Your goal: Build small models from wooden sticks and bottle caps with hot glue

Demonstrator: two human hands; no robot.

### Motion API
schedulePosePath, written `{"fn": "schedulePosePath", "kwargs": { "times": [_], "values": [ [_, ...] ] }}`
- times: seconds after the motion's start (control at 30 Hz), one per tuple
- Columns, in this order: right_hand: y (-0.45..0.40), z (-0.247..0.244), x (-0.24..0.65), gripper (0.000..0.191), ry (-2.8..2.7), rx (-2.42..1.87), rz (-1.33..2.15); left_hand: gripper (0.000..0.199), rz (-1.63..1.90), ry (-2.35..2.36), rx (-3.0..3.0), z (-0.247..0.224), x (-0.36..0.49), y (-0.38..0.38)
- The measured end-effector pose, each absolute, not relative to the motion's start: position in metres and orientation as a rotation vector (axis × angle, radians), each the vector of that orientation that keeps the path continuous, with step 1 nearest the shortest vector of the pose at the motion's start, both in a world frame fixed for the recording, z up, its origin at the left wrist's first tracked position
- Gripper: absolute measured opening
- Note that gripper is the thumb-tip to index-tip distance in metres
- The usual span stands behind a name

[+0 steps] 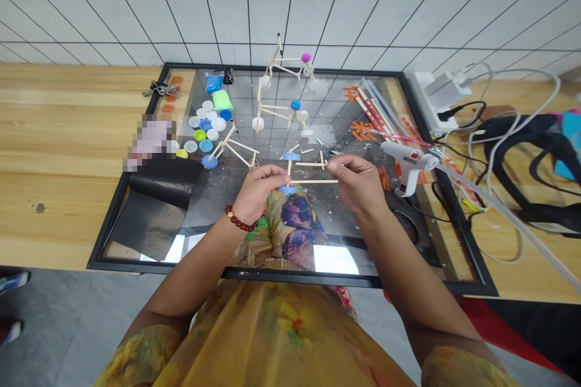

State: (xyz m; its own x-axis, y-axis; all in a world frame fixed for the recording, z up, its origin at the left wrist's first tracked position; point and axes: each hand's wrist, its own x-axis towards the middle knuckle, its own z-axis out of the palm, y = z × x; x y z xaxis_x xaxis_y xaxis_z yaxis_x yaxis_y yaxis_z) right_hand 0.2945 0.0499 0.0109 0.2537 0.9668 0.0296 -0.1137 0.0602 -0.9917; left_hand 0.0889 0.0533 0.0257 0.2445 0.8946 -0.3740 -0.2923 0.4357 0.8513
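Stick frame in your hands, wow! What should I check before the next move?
1. Both hands on the wooden stick frame: ok, the left hand and right hand are holding it.
2. Lower blue bottle cap fixed to its stick: cannot tell.
3. Glue on the joints: cannot tell, too small to see.
4. Hot glue gun out of the hands' way: ok, it lies off to the right.
5. Nearest stick model apart from the hands: ok, it sits to the left, untouched.
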Motion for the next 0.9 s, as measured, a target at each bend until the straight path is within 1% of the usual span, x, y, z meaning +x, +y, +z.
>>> {"fn": "schedulePosePath", "kwargs": {
  "times": [0.13, 0.9],
  "values": [
    [0.0499, 0.0128, 0.2956, 0.035, -0.92, -1.225, 1.089, 0.018, 0.923, 0.971, 0.763, 0.0245, 0.0886, 0.0526],
    [0.046, 0.0115, 0.2936, 0.028, -0.959, -1.215, 1.02, 0.016, 0.924, 0.974, 0.828, 0.0207, 0.09, 0.0503]
  ]
}}
